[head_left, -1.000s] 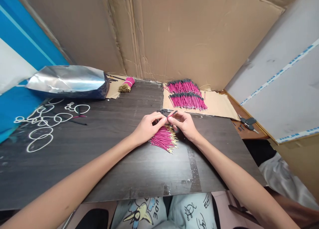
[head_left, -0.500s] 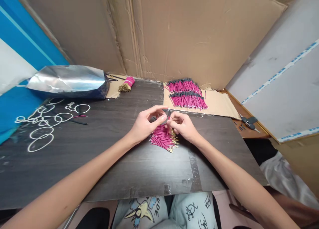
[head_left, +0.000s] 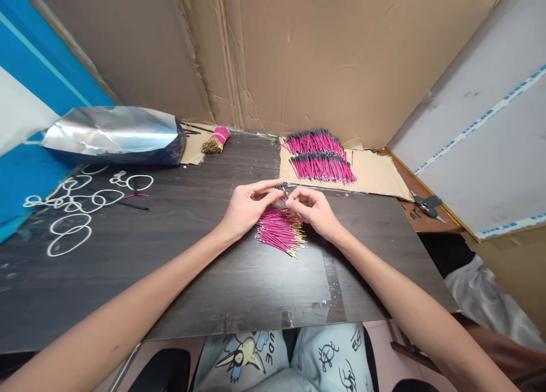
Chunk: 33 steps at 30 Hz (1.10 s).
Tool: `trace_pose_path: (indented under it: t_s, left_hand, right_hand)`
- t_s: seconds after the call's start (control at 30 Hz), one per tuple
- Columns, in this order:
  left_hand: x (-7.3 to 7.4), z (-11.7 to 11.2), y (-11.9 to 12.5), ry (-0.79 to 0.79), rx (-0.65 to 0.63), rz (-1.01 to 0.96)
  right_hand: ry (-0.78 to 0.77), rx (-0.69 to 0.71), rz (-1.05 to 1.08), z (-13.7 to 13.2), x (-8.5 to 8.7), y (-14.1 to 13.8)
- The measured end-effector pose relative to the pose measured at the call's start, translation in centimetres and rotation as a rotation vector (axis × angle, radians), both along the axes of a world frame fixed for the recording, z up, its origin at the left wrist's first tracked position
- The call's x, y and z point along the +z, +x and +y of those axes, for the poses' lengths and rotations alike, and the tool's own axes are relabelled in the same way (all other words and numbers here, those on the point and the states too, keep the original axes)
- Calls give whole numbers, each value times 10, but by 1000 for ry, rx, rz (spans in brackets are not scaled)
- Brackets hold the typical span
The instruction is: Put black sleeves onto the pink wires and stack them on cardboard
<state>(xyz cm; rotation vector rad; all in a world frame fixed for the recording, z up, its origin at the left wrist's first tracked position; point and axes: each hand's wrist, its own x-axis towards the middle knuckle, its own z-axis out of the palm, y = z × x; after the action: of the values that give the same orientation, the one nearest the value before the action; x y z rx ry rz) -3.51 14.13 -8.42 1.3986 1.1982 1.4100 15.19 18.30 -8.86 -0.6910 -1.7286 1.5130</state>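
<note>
My left hand point(head_left: 251, 204) and my right hand point(head_left: 313, 207) meet fingertip to fingertip over a loose pile of short pink wires point(head_left: 277, 230) with gold-coloured ends at the right. Between the fingertips shows a small black tube piece point(head_left: 285, 192), pinched by my left thumb and fingers. My right thumb and forefinger are closed beside it on a pink wire, which the fingers mostly hide. Past the hands, two rows of pink wires with black sleeved tops point(head_left: 324, 167) lie on a cardboard sheet point(head_left: 375, 173).
A silver bag point(head_left: 113, 133) lies at the back left, near a banded bundle of pink wires point(head_left: 216, 140). White elastic loops point(head_left: 70, 232) are scattered on the left of the dark table point(head_left: 191, 289). Cutters point(head_left: 427, 205) rest on a wooden ledge at right. Cardboard walls the back.
Both hands have drawn slightly closer together at the fingertips. The pink wire that showed below my right fingers is now mostly hidden. The view has shifted slightly.
</note>
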Motion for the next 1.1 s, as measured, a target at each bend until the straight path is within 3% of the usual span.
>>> trace_pose_path:
  t_s: [0.17,0.33,0.8,0.97,1.1]
  left_hand:
    - [-4,-1,0,32,49,119]
    - [-5,-4,3,62,18,171]
    - [-3,4,-2,15,-19,7]
    - [3,5,-5,-9,-8,24]
    - [3,8,-9,27,137,20]
  right_hand:
    - [-27,21,15,0,-1,0]
    - [-44,25,26,-2,-1,-1]
    - [-51,60,10,-3,-1,-2]
    - [55,-29,-80,-1,-1,0]
    - [163,-148,-153,2,-2,2]
